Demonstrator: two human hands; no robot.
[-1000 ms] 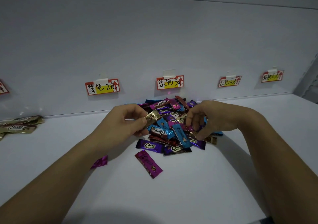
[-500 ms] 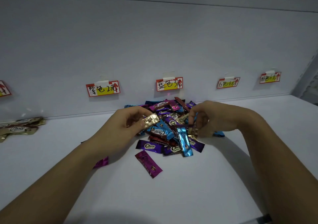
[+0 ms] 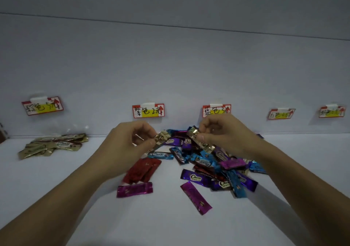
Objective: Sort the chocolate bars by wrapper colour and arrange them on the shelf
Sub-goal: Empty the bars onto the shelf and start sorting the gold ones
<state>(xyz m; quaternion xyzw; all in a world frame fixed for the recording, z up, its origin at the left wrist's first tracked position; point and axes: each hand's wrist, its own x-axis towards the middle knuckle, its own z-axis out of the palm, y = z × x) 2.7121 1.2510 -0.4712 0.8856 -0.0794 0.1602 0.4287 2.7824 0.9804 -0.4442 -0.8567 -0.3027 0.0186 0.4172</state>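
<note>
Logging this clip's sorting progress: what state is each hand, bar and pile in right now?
left hand: pinches first gold bar, lifted off the shelf.
right hand: pinches second gold bar, above the mixed pile.
gold pile: sorted, flat beneath the leftmost label.
mixed pile: unsorted, colours overlapping.
red bars: flat, overlapping, left of the mixed pile.
magenta bars: two, flat, nearest the camera.

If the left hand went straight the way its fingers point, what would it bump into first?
Probably the other gold bar, pinched in the right hand. The left hand, pinching its own gold bar, points rightward toward it. Depth is unclear, though, so it might pass in front or behind.
</note>
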